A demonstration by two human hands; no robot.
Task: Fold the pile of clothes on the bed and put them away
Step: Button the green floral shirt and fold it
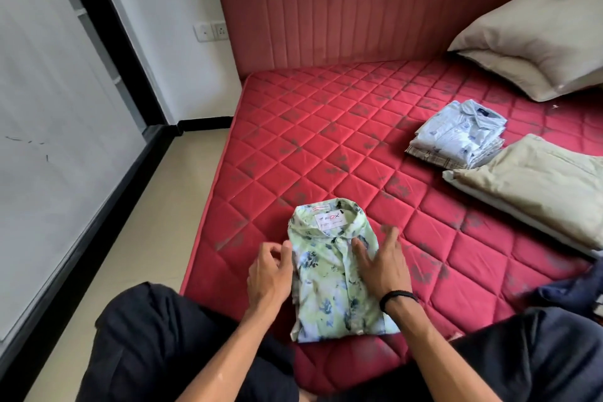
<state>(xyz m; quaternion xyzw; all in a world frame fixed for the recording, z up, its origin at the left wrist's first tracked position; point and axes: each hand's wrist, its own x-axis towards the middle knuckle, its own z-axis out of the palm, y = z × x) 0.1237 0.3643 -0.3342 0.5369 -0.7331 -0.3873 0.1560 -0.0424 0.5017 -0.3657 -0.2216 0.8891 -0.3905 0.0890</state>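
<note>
A folded light-green shirt [329,274] with dark floral print lies collar-up on the red quilted mattress [342,147], near its front edge between my knees. My left hand [269,274] sits at the shirt's left edge with its fingers loosely curled against the fabric. Fingers spread, my right hand [381,261] rests flat on the shirt's right side; a black band circles that wrist. A stack of folded shirts [456,134], pale blue on top, sits at the right of the mattress. A dark garment [574,290] lies at the far right edge.
Two beige pillows lie on the right side, one [528,46] against the red headboard [359,10] and one [538,186] in front of the folded stack. Left of the bed runs a strip of tiled floor [153,206] beside a wall and a white panel.
</note>
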